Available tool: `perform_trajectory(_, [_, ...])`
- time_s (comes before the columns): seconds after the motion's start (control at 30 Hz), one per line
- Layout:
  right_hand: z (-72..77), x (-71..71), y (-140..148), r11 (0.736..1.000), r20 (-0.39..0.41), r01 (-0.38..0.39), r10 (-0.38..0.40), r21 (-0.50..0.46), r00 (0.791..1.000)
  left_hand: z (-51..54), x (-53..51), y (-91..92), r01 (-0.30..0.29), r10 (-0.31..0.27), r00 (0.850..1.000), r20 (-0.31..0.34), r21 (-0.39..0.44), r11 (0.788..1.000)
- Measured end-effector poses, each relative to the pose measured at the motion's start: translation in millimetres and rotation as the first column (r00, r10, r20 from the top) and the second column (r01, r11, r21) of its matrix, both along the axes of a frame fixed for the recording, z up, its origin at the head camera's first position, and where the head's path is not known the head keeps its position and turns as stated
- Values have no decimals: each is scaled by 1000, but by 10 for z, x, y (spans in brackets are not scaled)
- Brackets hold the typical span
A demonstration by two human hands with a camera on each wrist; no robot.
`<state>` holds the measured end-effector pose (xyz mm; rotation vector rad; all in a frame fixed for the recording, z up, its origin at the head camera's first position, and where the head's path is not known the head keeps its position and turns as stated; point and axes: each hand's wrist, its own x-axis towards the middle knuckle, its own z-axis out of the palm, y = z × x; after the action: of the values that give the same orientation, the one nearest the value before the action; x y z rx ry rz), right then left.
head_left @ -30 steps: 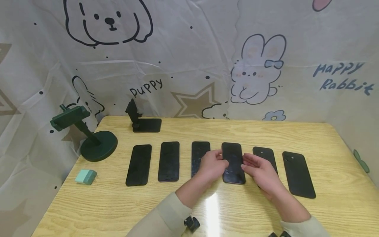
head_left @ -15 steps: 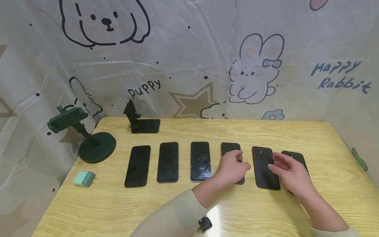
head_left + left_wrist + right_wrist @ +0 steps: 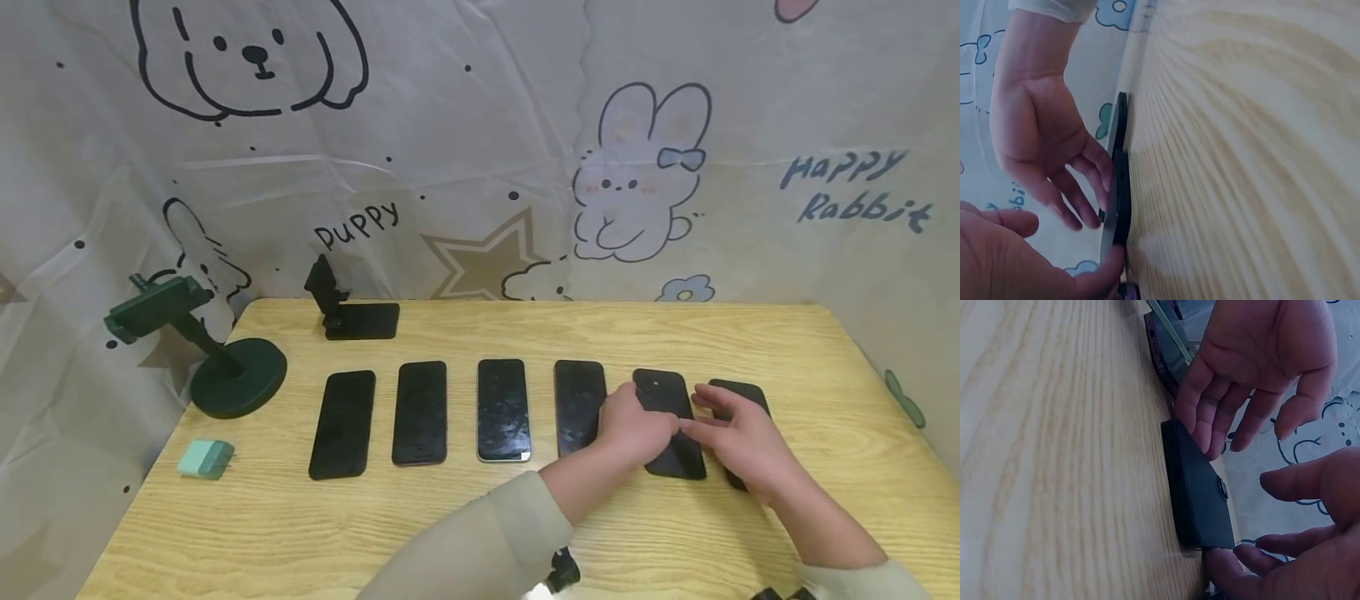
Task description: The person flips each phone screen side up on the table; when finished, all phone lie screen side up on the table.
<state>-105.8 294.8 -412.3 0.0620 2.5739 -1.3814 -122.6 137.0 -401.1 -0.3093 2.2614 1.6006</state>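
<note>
Both hands are at a black phone (image 3: 681, 461) that lies back side up, camera bump at its far end, fifth from the left in a row. My left hand (image 3: 633, 427) reaches over its left part; in the right wrist view its fingertips touch the long side of the phone (image 3: 1200, 494). Along the opposite edge, my right hand (image 3: 742, 442) has loosely bent fingers, with a fingertip touching the phone's side. Partly under the right hand is the last phone (image 3: 738, 390). A phone with a dark screen (image 3: 579, 396) lies left of the left hand.
Three more phones, screens up, continue the row leftward: one (image 3: 504, 408), another (image 3: 420, 412), and the leftmost (image 3: 342, 425). A dark green phone stand (image 3: 238, 379) and a mint charger plug (image 3: 206, 459) sit at left. A black folding stand (image 3: 362, 321) is near the back edge.
Both hands have moved right, from the fourth phone to the fifth. The right hand reached it first, then the left hand came over its left side. The head view has shifted slightly.
</note>
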Motion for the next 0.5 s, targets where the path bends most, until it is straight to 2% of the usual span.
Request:
perform_trajectory(0.2, [-15, -39, -15, 994, 68, 58, -52, -98, 996, -39, 36, 66, -102, 102, 995, 7, 83, 991])
perform_trajectory(0.33, [-47, -46, -20, 984, 91, 97, -83, -152, 992, -84, 16, 65, -151, 152, 988, 4, 132, 980])
perform_trajectory(0.5, [-58, -6, -3, 969, 45, 171, -165, -179, 985, -99, -61, 35, -169, 174, 985, 2, 248, 954])
